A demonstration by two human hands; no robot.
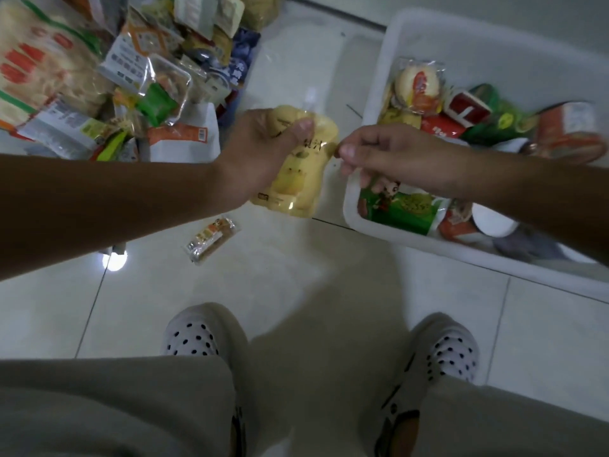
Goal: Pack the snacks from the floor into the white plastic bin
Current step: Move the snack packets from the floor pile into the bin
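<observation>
White plastic bin (369, 94) sits on the tiled floor (296, 278) at the right, partly filled. A wrapped round bun (418, 85) with a red label lies near its far-left wall, red and green packets (494, 117) are jumbled beside it, and a green cartoon-printed bag (403, 206) fills the near corner. A yellow pouch (296, 183) is held in the air just outside the bin's left rim, between the bin and the heap of snacks (115, 77) at upper left. The left hand (260, 153) grips the pouch, fingers and thumb curled round its top. The right hand (389, 156) pinches its right edge. A small wrapped bar (211, 239) lies alone on bare tile below the pouch, with open floor between it and the white clogs (197, 338).
</observation>
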